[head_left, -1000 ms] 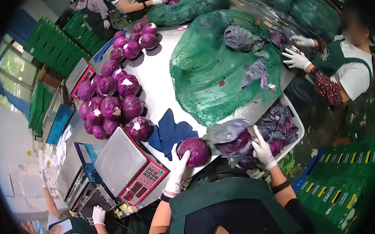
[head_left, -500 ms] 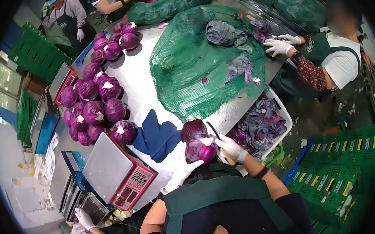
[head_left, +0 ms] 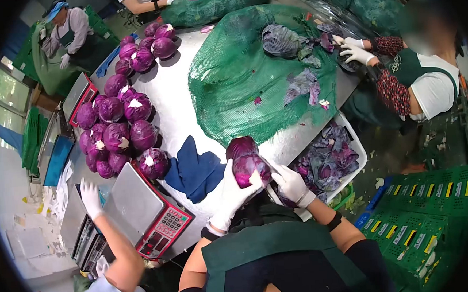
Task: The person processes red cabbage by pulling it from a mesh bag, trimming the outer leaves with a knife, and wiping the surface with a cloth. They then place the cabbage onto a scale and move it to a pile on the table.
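Note:
A red cabbage (head_left: 250, 169) with a pale cut stem end is held near the table's front edge. My left hand (head_left: 235, 193), in a white glove, wraps around its left and near side. On the right, my gloved right hand (head_left: 291, 184) is closed around a knife, with a narrow pale part of the knife (head_left: 273, 194) showing below the fingers; its fingertips are close to the cabbage. Just behind sits another red cabbage (head_left: 241, 146), partly covered by the first. A blue cloth (head_left: 193, 170) lies to the left of my left hand.
Several red cabbages (head_left: 116, 137) are heaped at left beside a scale (head_left: 141, 205). Green netting (head_left: 230, 87) with loose leaves covers the table's middle. A white bin (head_left: 358, 152) of trimmed leaves stands right, near green crates (head_left: 435, 198). Co-workers stand around; one hand (head_left: 91, 198) reaches in at lower left.
The front cabbage has turned in my hands, its stem end now facing me. The knife no longer points up beyond it. At lower left, a co-worker's arm has reached up beside the scale.

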Demonstrator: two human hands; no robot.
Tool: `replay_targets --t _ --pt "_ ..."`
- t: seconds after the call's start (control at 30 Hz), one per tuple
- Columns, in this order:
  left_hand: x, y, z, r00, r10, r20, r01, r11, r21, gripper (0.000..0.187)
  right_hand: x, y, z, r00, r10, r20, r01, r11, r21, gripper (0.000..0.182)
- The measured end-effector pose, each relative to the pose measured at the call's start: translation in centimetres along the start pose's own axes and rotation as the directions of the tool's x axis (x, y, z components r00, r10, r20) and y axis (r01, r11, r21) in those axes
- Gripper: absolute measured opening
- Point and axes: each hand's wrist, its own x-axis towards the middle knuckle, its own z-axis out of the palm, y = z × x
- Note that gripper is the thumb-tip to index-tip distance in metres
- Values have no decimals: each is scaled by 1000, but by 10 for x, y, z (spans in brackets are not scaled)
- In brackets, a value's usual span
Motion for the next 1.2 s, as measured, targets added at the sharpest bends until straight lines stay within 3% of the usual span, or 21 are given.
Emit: replay_targets --t 0.07,0.13,0.2,0.23,0.3,0.33,0.4,0.43,0.47,0.5,0.53,0.6,0.67,0.7,0.77,0.8,0.87,1.0,1.1,1.13,1.2 --pt "13 7 3 993 -19 115 21 1000 -13 94 17 -13 -11 997 -80 19 82 974 -213 28" --pt "33 -35 26 986 131 103 -135 991 25 89 35 -24 -14 937 274 218 -280 960 -3 28" --pt "45 -46 30 970 155 187 -135 984 -117 86 37 -4 6 984 133 117 -112 979 -171 34" --pt "47 -34 30 979 186 80 -155 944 -293 71 43 -9 3 984 135 118 -113 979 -171 34" --pt "54 -36 33 981 168 91 -143 962 -232 75 60 -19 -10 904 363 226 -317 924 -215 35" --pt "57 -37 33 983 153 98 -134 976 -173 79 60 -5 -5 904 366 222 -322 923 -211 35" --pt "49 -22 28 984 134 117 -139 990 38 99 51 47 16 998 59 19 -52 964 -260 32" --pt "45 -11 21 961 226 161 -240 968 76 100 50 66 21 991 134 7 -130 967 -218 31" --pt "41 -2 15 927 313 205 -340 934 111 102 53 76 12 998 23 -67 -42 954 -296 28" --pt "47 -26 20 937 224 267 -207 974 -92 101 49 84 3 888 460 8 -450 864 227 27" --pt "44 -38 18 937 224 267 -208 974 -87 101 47 84 -12 635 717 288 -699 373 611 28" --pt "38 -58 13 950 151 275 -51 939 -341 98 28 102 -16 580 699 417 -782 336 525 33" --pt "21 -43 1 941 -18 338 245 725 -644 103 17 102 -17 548 705 452 -814 325 481 32" --pt "16 -39 2 939 -31 343 258 724 -640 103 5 108 -10 668 715 205 -723 560 405 35" --pt "11 -33 8 965 134 225 -111 987 -112 99 7 87 -21 796 555 -242 -550 830 94 55" --pt "10 -28 14 966 131 225 -107 988 -115 99 15 62 -30 797 555 -238 -551 830 91 55" --pt "10 -17 26 992 102 73 -112 984 139 103 22 17 -30 945 226 -237 -221 974 48 61" --pt "9 -26 50 980 198 3 -185 907 378 104 20 -16 6 905 420 60 -409 901 -141 62" --pt "11 -19 39 985 170 23 -169 934 314 103 29 12 19 963 90 -253 -130 981 -146 34" --pt "11 -16 34 988 145 61 -157 944 291 103 34 13 11 929 312 -202 -327 944 -45 22" --pt "8 -29 28 976 204 74 -217 925 312 103 33 37 8 936 269 -229 -297 950 -98 17"
